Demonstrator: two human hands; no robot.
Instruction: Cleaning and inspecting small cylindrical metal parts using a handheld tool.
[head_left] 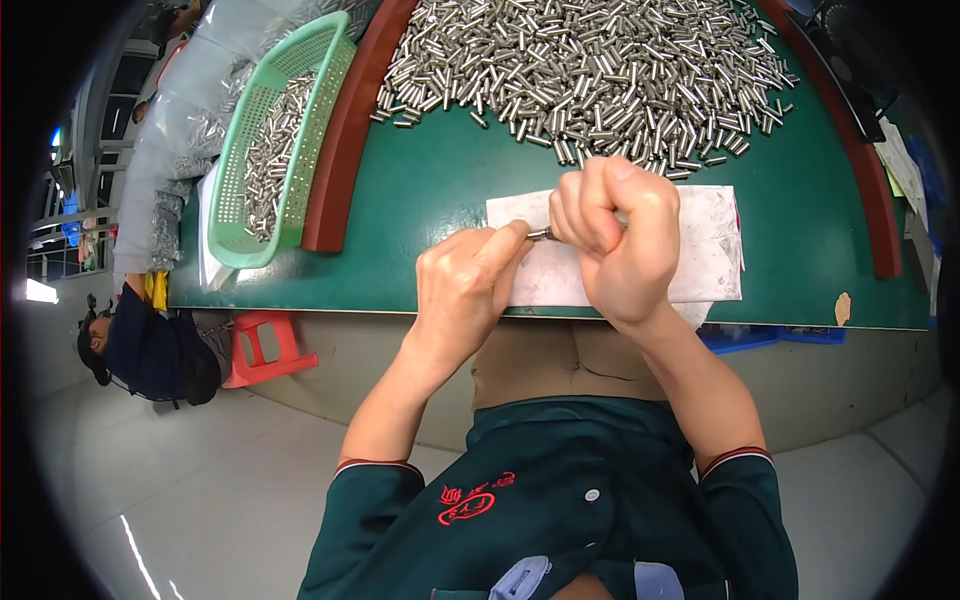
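Between my two hands a small shiny metal cylinder [539, 235] lies almost level over the sheet. My left hand [462, 278] is closed, pinching the cylinder's left end between thumb and forefinger. The cylinder's other end meets the curled fingers of my right hand [632, 240], which is closed like a fist; what lies inside it is hidden. Beneath both hands a white, smudged sheet [712, 235] rests at the near edge of the green table. Just beyond the sheet spreads a big pile of loose metal cylinders [590, 75].
Dark red wooden rails [340, 160] flank the work area left and right. Outside the left rail stands a green mesh basket [228, 190] of metal pieces, beside clear plastic bags [170, 130]. A red stool [265, 348] and another person [160, 350] are at the far left.
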